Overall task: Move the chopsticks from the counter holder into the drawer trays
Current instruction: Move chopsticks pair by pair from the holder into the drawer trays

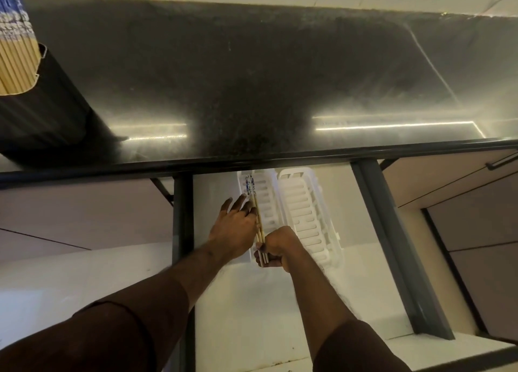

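A black holder stands on the counter at the far left, full of bamboo chopsticks with blue-and-white tops. In the open drawer lie two white slotted trays, the left tray and the right tray. A few chopsticks lie along the left tray's left side, patterned ends pointing away from me. My right hand is closed around their plain near ends. My left hand rests flat beside them, fingers spread against the sticks.
The dark stone counter overhangs the far end of the drawer and hides the trays' far ends. Grey drawer rails run down both sides. A neighbouring drawer with a bar handle sits at the right.
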`<state>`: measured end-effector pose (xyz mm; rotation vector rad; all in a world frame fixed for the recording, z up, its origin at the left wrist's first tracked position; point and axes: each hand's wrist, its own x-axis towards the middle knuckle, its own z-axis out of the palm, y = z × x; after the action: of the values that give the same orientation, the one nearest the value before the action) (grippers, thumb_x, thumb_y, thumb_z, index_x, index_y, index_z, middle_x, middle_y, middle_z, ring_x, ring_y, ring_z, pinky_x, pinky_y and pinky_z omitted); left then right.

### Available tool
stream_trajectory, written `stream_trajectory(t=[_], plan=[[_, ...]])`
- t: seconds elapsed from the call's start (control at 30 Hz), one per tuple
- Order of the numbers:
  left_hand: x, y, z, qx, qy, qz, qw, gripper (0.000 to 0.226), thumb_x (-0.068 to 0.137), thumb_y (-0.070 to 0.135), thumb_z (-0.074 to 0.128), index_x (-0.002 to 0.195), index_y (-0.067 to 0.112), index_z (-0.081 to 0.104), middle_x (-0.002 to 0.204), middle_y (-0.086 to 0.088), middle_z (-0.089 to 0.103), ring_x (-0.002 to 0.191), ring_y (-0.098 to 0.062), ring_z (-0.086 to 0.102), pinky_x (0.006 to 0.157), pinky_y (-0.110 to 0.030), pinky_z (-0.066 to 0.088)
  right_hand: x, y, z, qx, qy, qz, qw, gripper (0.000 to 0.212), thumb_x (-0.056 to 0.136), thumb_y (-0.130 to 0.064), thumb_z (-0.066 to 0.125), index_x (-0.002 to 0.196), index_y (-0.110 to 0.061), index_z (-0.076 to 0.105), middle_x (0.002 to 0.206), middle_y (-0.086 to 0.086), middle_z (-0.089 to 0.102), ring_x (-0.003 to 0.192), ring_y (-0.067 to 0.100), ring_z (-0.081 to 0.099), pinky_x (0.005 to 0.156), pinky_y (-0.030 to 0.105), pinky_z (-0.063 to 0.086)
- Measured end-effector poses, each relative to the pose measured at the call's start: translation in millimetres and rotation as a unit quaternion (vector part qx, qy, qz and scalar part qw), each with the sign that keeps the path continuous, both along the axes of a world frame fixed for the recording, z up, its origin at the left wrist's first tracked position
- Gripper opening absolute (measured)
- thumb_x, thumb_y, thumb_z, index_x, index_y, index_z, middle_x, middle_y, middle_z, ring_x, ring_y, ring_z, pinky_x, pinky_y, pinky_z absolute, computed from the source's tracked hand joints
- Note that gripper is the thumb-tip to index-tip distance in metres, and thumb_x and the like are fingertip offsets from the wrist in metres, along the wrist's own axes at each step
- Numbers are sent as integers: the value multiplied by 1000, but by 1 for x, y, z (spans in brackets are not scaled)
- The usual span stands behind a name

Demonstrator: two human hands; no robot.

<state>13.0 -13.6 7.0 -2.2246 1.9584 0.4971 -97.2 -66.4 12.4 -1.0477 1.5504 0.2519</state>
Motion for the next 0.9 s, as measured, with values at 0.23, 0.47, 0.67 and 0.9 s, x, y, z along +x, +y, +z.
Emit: stream_trajectory(t=[0.23,0.47,0.67,0.9], plan=[[1,1,-5,17,16,-8,1000,61,99,36,44,151,15,21,161,-7,14,150,-26,-4,119,-51,-7,4,-2,-31,-55,24,67,996,33,69,-14,83,97,-1,69,96,16,74,80,30,73,69,45,62],[-2,-1,-11,25,-44,-64,997,57,95,46,46,143,17,40,161,-8,15,149,-30,-6,114,-60,-12,8,5,-20,-131,79,199,968,42,79,-26,76,112,-4,64,109,14,70,98,31,69,86,40,58],[-3,-8,-11,44,-63,-103,992,51,94,45,46,138,19,45,155,-5,33,149,-32,1,113,-62,-11,5,13,-21,-220,127,294,921,34,87,-25,65,117,-8,59,118,11,64,109,26,62,88,33,51],[-5,-9,-9,51,-61,-109,991,46,98,42,41,136,18,47,151,-4,40,149,-30,4,113,-61,-16,1,22,-22,-275,110,327,897,34,88,-25,61,119,-12,56,117,8,65,107,26,63,89,33,50]])
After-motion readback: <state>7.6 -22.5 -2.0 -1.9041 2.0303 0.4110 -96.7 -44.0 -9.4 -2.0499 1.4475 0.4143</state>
